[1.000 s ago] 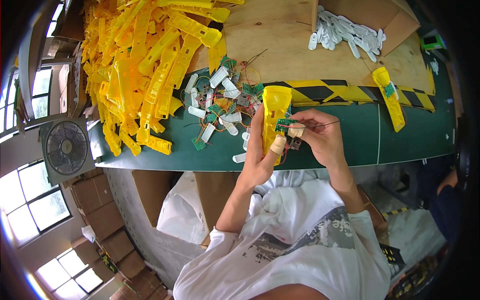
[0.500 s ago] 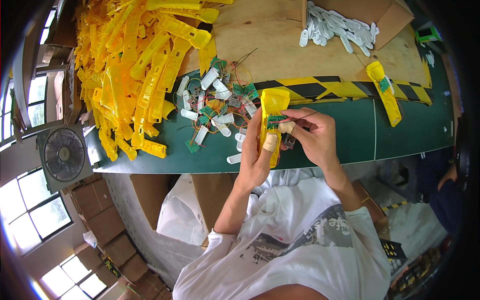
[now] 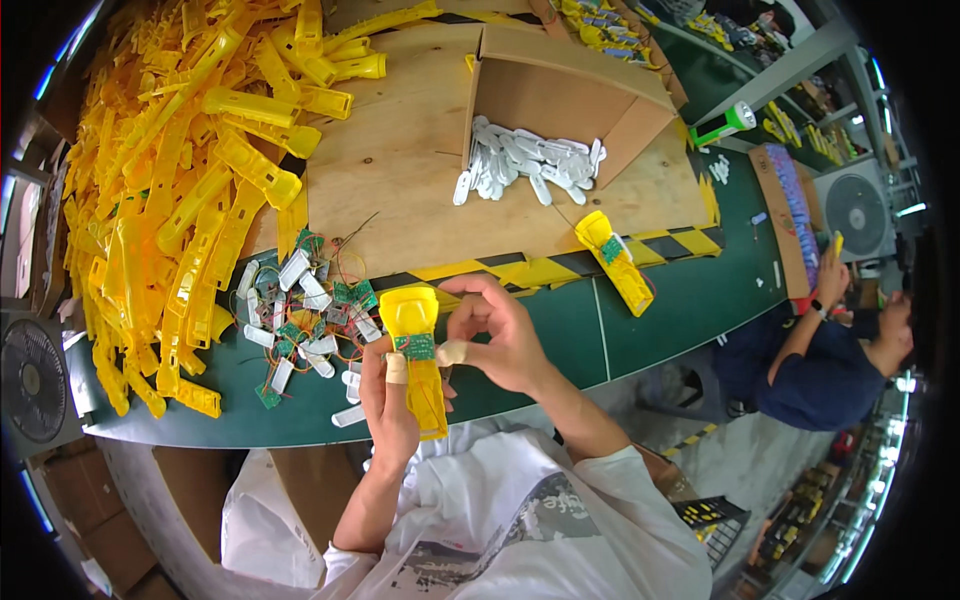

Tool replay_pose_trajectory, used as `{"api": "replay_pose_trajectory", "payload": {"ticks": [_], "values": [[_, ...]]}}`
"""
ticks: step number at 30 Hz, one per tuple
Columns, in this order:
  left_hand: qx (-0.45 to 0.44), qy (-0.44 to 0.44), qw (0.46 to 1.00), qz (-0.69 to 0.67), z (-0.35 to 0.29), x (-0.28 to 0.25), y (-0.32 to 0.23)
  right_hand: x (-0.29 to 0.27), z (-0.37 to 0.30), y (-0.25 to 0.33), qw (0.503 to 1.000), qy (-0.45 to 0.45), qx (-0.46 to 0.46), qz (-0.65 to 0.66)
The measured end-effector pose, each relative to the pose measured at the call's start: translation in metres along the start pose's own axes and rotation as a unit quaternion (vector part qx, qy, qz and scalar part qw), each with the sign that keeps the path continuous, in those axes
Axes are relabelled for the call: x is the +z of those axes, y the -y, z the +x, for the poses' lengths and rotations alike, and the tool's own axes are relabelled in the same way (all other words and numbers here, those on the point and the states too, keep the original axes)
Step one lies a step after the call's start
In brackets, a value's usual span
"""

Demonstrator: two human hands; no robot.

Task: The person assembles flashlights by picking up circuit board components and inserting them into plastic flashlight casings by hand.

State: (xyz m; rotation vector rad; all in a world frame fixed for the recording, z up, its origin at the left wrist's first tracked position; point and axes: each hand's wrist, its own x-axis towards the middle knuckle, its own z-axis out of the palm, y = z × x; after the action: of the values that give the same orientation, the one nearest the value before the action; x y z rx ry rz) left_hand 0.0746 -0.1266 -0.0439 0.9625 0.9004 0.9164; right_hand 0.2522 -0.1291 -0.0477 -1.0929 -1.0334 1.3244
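My left hand (image 3: pixel 392 405) is closed around a yellow plastic half-shell (image 3: pixel 428 400), held upright with its flared end away from me. A small green circuit board (image 3: pixel 415 346) lies across the shell below that flared end. My left thumb, in a beige finger cover, presses beside the board. At the board's right edge is my right hand (image 3: pixel 500 345), its covered thumb and a curled finger meeting in a pinch, the index finger raised above; whatever is between them is too small to make out. To the left lies a heap of white cases, green boards and thin wires (image 3: pixel 310 310).
A big pile of yellow shells (image 3: pixel 170 200) covers the left of the table. An open cardboard box (image 3: pixel 570 90) spills white pieces (image 3: pixel 530 165). Another shell with a board (image 3: pixel 615 262) lies to the right, near striped tape (image 3: pixel 520 275). A co-worker (image 3: pixel 815 350) is at far right.
The view has swung to the right, bringing the co-worker and more of the box into sight. My right index finger has lifted away from the board; my left hand still grips the shell.
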Motion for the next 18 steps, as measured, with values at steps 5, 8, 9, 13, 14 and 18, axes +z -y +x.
{"api": "replay_pose_trajectory", "payload": {"ticks": [5, 8, 9, 13, 14, 18], "values": [[0.010, -0.072, 0.997, -0.039, 0.008, -0.002, -0.008, -0.064, 0.044, 0.051, 0.843, -0.236, -0.055, -0.480], [0.008, -0.071, 0.996, -0.062, 0.008, 0.000, -0.013, -0.108, 0.076, 0.044, 0.672, -0.259, -0.079, -0.690], [0.004, -0.059, 0.997, -0.055, 0.011, 0.001, -0.014, -0.119, 0.082, 0.038, 0.646, -0.222, -0.029, -0.730], [-0.028, -0.013, 0.996, -0.081, 0.017, -0.009, -0.010, -0.133, 0.095, 0.026, 0.596, -0.155, -0.036, -0.787], [-0.037, -0.009, 0.993, -0.109, 0.021, -0.008, -0.012, -0.126, 0.093, 0.028, 0.602, -0.138, -0.038, -0.786], [-0.011, -0.011, 0.994, -0.104, 0.023, -0.014, -0.003, -0.077, 0.069, 0.043, 0.706, -0.206, -0.013, -0.677]]}}
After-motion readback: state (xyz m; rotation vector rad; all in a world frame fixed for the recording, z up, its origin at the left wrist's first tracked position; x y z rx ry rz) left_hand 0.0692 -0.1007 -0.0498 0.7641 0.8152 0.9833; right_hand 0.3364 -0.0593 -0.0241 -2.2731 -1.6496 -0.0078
